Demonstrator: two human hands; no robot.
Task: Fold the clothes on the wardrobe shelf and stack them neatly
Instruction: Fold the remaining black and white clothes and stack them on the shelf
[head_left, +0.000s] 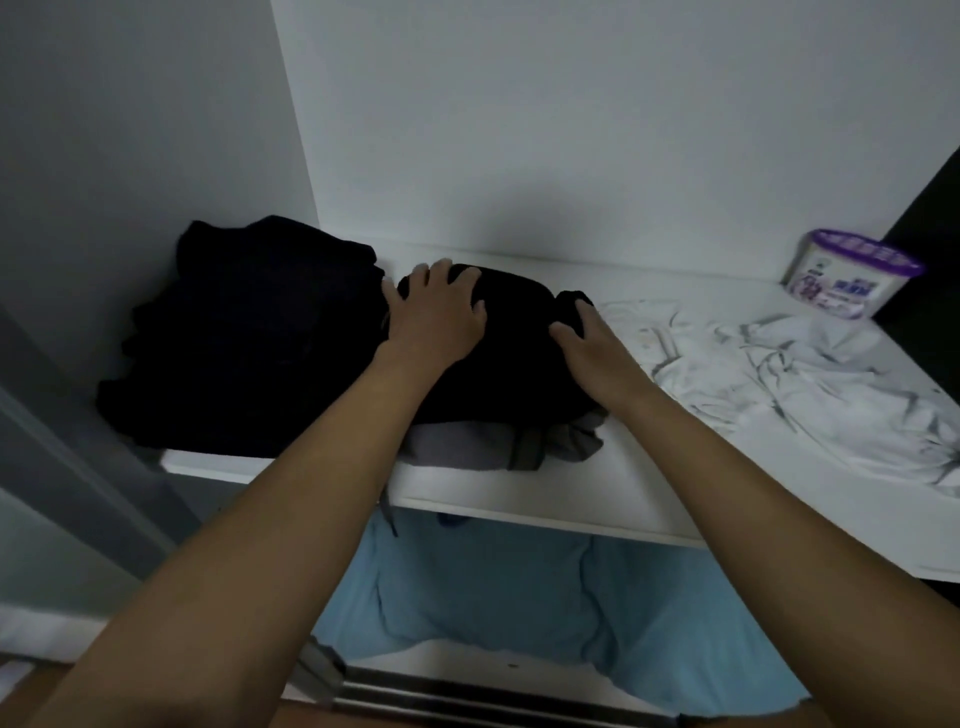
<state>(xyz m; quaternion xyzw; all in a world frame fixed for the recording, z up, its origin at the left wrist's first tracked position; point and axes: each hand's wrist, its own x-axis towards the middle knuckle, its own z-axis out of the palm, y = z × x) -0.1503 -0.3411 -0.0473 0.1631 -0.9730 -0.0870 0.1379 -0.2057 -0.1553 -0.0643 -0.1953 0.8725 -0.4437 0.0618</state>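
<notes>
White wardrobe shelf (597, 467). Black clothes heap (249, 338) at left end; grey garment (467, 444) centre, near front edge; crumpled white garment (779, 374) right; purple-lidded tub (852, 275) back right.

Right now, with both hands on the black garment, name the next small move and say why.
Probably flatten the bunched right end of the black garment: left hand presses its top, right hand grips that lump.

Left hand (434, 312), right hand (592, 340), forearms (291, 493) bare.
</notes>
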